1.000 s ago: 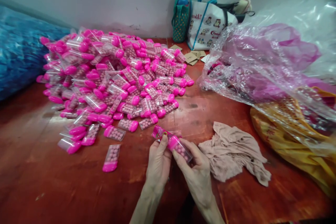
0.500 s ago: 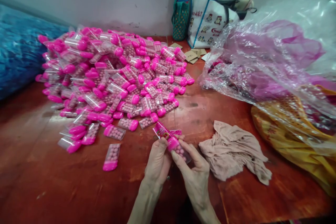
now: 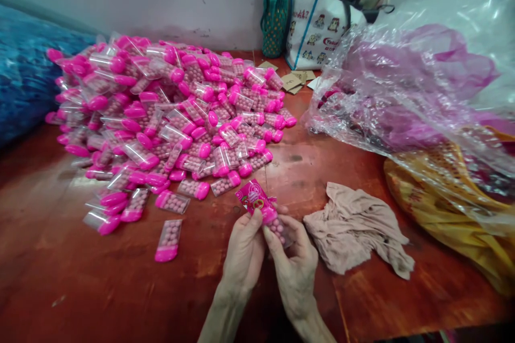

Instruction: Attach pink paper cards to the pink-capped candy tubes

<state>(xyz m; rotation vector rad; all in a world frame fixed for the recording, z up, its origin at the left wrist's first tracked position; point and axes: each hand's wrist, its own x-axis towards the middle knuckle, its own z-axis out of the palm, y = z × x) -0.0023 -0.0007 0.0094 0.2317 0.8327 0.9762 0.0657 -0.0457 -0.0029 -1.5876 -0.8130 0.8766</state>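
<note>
Between my two hands is a small clear container of pink balls [image 3: 276,226] with a pink cap, and a printed pink wrapper [image 3: 252,196] lies over its cap end. My left hand [image 3: 243,249] pinches the wrapper and cap with thumb and fingers. Closed around the lower part of the container is my right hand [image 3: 294,260]. To the left, one capped container [image 3: 168,240] lies alone on the red-brown table [image 3: 100,289]. Behind it rises a big pile of similar containers [image 3: 173,112].
A beige cloth [image 3: 358,228] lies right of my hands. Beyond are a yellow bag [image 3: 438,214] and clear plastic sheeting [image 3: 386,96]. Cardboard pieces [image 3: 292,83], a white bag [image 3: 317,29] and a green bottle holder [image 3: 274,27] are at the wall; a blue bag [image 3: 36,75] is far left.
The printed wrapper now faces up more flatly and shows more of its surface. Both hands still hold the container in nearly the same place. The view has shifted slightly.
</note>
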